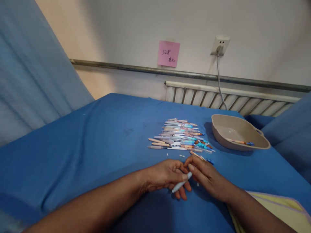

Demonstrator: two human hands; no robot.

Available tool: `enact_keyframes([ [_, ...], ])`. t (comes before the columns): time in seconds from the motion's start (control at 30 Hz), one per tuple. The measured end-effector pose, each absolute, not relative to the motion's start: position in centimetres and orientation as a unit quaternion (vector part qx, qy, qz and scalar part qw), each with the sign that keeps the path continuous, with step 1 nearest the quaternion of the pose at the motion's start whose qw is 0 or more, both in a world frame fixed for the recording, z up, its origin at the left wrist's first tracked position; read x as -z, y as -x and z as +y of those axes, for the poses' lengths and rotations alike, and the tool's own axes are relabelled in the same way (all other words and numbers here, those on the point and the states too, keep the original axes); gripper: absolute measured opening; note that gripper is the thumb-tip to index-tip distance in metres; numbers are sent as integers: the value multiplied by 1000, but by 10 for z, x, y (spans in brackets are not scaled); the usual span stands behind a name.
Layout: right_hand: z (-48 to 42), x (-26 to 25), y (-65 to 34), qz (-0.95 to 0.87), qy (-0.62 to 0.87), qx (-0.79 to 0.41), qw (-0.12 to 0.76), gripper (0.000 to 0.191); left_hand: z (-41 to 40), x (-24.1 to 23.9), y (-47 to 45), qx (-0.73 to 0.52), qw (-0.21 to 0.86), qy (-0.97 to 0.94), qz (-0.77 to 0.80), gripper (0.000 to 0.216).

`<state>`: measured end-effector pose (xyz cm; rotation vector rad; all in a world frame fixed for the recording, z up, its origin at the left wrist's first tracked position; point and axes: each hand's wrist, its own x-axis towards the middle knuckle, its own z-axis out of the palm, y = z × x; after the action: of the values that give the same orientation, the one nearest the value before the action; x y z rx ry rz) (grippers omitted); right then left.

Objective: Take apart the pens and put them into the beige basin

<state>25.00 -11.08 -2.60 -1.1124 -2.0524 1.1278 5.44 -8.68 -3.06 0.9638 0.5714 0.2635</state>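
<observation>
Head view: blue-covered table, w/ one finished pen lying in the beige tray near the far right edge, vs. a large pile of pens just left of it, so work looks barely begun, most pens left. Left hand and right hand meet at the near-centre, fingers curled and pressed together, pinching a light-blue pen barrel betw. them; loose small parts lie just beyond the fingertips.
</observation>
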Motion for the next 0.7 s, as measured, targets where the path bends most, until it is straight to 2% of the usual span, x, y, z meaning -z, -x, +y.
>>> enact_keyframes([
  [0.1, -108, 31, -252, -725, 425, -456, 293, 24, -89, 32, -56, -118, 844, -448, 272, 39],
  [0.33, -100, 42, -256, -588, 371, -639, 330, 29, -87, 33, -49, -135, 837, -451, 278, 35],
  [0.7, -99, 37, -256, -586, 411, -585, 382, 31, -89, 27, -51, -158, 818, -460, 308, 22],
])
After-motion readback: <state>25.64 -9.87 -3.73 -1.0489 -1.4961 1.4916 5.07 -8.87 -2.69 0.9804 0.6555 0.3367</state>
